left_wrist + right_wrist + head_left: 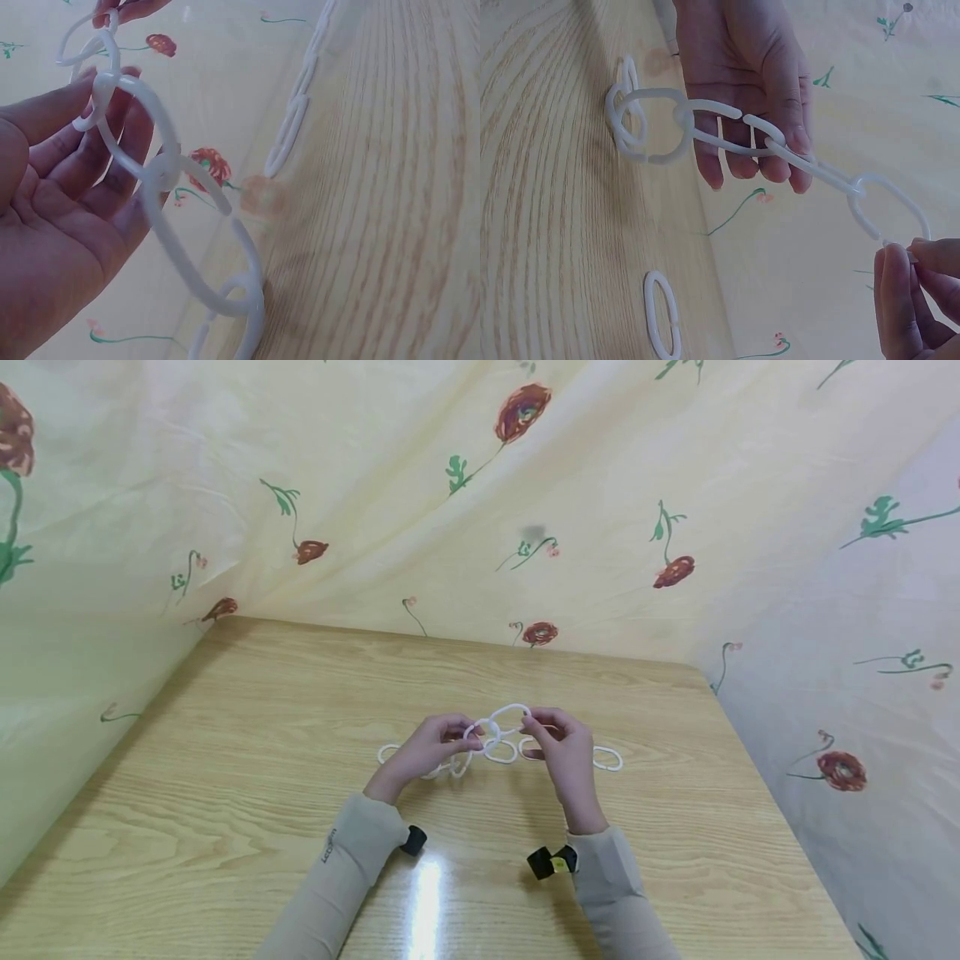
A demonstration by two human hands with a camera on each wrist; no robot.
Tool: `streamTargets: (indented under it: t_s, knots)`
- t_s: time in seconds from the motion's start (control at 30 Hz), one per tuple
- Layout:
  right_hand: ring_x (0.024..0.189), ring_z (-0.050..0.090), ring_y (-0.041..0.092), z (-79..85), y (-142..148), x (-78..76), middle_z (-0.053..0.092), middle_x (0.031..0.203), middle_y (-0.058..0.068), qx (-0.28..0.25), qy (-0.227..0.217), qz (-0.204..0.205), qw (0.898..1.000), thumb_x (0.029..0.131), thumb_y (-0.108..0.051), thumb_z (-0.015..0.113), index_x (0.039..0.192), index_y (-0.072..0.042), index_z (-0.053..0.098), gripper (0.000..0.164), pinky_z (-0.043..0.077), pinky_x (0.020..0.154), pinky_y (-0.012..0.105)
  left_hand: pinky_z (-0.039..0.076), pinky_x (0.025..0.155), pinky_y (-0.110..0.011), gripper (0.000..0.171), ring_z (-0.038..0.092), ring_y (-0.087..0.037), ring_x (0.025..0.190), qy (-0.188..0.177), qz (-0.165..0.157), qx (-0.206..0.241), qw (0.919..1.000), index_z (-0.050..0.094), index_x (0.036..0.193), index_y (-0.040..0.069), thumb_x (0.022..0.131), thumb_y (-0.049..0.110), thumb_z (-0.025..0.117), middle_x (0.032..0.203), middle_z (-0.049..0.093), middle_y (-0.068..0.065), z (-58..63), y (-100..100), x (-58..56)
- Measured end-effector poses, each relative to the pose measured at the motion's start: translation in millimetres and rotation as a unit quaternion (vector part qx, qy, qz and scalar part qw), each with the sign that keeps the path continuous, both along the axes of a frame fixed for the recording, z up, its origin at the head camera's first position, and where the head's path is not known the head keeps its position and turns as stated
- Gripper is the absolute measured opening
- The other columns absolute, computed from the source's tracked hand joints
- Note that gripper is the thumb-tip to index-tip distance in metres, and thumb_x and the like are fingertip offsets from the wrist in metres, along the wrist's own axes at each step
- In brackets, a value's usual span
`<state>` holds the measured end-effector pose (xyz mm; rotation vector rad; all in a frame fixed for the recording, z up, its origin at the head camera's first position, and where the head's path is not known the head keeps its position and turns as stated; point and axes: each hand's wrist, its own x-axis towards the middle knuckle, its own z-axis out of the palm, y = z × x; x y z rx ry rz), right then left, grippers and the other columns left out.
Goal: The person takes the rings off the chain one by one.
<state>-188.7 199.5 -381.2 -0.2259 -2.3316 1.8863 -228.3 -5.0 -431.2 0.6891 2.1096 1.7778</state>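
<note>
A chain of white plastic oval links (512, 706) is stretched between the two hands, raised over the table. My left hand (427, 747) pinches one link between thumb and fingers, palm partly turned up in the left wrist view. Beyond it the chain (161, 116) hangs down toward the wood; small gaps show in some links. My right hand (567, 756) pinches the end link (911, 199) near its gap, with thumb and fingertips over part of it. Separate white links (607, 758) lie on the table behind and beside the right hand.
The wooden table (300, 685) is bordered at the back and sides by a flower-patterned curtain (390, 485). Another white link (387, 752) shows at the left hand's far side. Black devices (414, 841) sit at both wrists. Bright glare crosses the table's front.
</note>
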Motion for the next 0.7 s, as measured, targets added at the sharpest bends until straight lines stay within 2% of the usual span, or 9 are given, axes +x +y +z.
streamTargets:
  t_s: [0.13, 0.4, 0.57, 0.7]
  knots:
    - [0.077, 0.067, 0.003, -1.0, 0.5, 0.0, 0.067, 0.102, 0.018, -0.011, -0.005, 0.0, 1.0, 0.092, -0.008, 0.065, 0.107, 0.004, 0.066, 0.019, 0.059, 0.06, 0.023, 0.055, 0.092, -0.045, 0.024, 0.067, -0.012, 0.092, -0.005, 0.007, 0.027, 0.9996, 0.059, 0.113, -0.013, 0.095, 0.003, 0.057, 0.106, 0.066, -0.026, -0.6, -1.9, -0.2]
    - [0.079, 0.068, 0.004, -3.1, 0.9, 1.0, 0.067, 0.093, 0.005, -0.04, -0.014, -0.008, 0.999, 0.093, -0.006, 0.064, 0.108, 0.005, 0.064, 0.019, 0.059, 0.061, 0.023, 0.055, 0.09, -0.049, 0.024, 0.064, -0.003, 0.081, -0.019, 0.019, 0.042, 0.9987, 0.059, 0.111, -0.016, 0.096, 0.003, 0.055, 0.104, 0.066, -0.028, -1.2, -1.9, -2.5]
    - [0.08, 0.068, 0.005, -5.2, 1.7, 1.4, 0.067, 0.092, 0.001, -0.051, -0.018, -0.012, 0.998, 0.093, -0.007, 0.064, 0.108, 0.005, 0.064, 0.019, 0.059, 0.061, 0.023, 0.059, 0.079, -0.03, 0.021, 0.063, -0.004, 0.075, -0.029, 0.051, 0.051, 0.997, 0.061, 0.108, -0.014, 0.095, 0.002, 0.058, 0.098, 0.068, -0.025, -1.7, -1.6, -4.5]
    - [0.079, 0.068, 0.005, -6.8, 2.0, 1.7, 0.066, 0.087, -0.005, -0.061, -0.019, -0.013, 0.998, 0.093, -0.006, 0.064, 0.107, 0.005, 0.064, 0.018, 0.06, 0.06, 0.024, 0.056, 0.071, -0.019, 0.02, 0.061, -0.004, 0.071, -0.032, 0.076, 0.056, 0.995, 0.061, 0.106, -0.013, 0.095, 0.003, 0.059, 0.089, 0.069, -0.012, -0.3, -2.5, -4.9]
